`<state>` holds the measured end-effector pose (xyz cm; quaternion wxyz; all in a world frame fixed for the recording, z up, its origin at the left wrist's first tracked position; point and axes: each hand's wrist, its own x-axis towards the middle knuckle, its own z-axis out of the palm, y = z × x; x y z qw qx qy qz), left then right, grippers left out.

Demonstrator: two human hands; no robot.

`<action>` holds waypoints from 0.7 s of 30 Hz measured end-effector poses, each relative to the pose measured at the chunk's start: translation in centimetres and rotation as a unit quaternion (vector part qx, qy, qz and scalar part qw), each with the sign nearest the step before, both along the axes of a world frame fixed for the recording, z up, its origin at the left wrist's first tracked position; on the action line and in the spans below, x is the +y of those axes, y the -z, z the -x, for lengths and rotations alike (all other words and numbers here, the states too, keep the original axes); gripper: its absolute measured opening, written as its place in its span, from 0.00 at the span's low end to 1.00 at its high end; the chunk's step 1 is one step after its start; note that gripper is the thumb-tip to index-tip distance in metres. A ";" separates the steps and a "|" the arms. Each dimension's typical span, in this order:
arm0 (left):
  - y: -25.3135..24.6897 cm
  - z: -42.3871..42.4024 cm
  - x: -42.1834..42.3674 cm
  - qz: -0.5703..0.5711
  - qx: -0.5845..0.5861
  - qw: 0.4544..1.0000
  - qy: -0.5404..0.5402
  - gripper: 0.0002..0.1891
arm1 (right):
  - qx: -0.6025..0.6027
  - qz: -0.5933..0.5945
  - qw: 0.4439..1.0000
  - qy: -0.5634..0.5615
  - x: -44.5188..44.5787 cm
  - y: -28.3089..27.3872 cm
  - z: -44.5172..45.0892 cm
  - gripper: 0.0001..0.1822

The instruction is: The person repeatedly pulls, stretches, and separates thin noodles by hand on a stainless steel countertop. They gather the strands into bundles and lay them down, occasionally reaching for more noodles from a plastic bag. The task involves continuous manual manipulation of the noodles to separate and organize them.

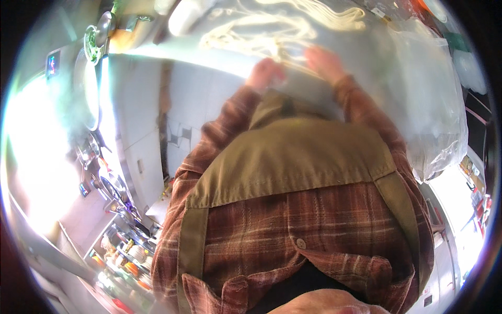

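Observation:
Long pale yellow strands, noodles or cord, lie in loose loops on a grey work surface. A second, neater bundle of strands lies beyond them. My left hand is at the near edge of the loops with its fingers curled. To its right, my right hand reaches onto the strands, fingertips at a loop. One strand runs between the two hands. Blur hides whether either hand grips the strands. I wear an olive apron over a plaid shirt.
A clear plastic bag or sheet covers the right side. White cabinet doors stand below the counter at left. A small fan and a digital display are farther left. Shelves with several colourful items are at lower left.

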<state>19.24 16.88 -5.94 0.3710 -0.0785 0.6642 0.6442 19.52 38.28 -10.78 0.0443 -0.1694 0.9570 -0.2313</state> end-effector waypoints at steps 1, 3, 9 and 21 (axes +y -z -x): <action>0.6 0.0 -0.2 -0.008 0.016 1.000 0.015 0.08 | -0.011 0.019 1.000 0.007 -0.1 0.3 0.4 0.07; 1.8 -0.4 -0.7 -0.021 0.046 0.998 0.042 0.10 | -0.032 0.098 0.995 0.014 -0.9 -0.5 0.9 0.06; 1.0 -0.5 -0.6 0.006 0.000 1.000 0.001 0.12 | -0.009 0.223 0.974 -0.031 -5.6 -8.7 -0.9 0.05; -3.0 1.7 -1.0 0.013 -0.054 0.969 -0.239 0.14 | -0.140 0.393 0.908 0.029 -7.0 -8.1 1.8 0.05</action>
